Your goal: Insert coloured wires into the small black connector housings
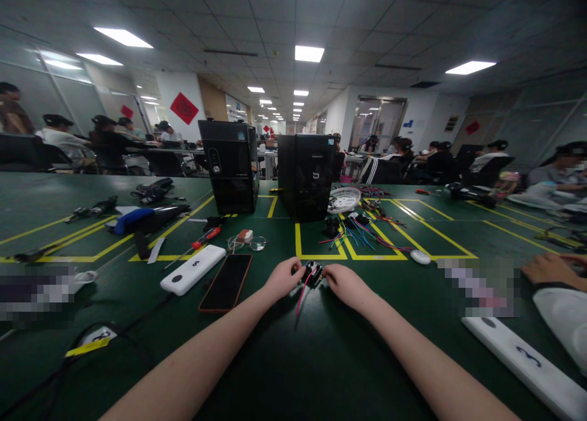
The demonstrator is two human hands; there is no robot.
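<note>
Between my two hands, just above or on the green tabletop, is a small black electrical component (313, 273) with pale metal-looking parts. A pinkish-red wire (301, 299) runs from it toward me. The fingers of my left hand (287, 277) are closed at its left side. My right hand (345, 282) has its fingers curled and pinched together at the right side. Fingertips of both hands are partly hidden, and the component's finer details are too small to make out.
Two black computer towers (229, 164) stand ahead. Coloured wires (360, 231) and a white basket (345, 200) lie right of them. To my left are a phone (226, 283), a white power bank (193, 269), glasses (257, 244) and a screwdriver (206, 237). A co-worker's hand (553, 269) rests at right.
</note>
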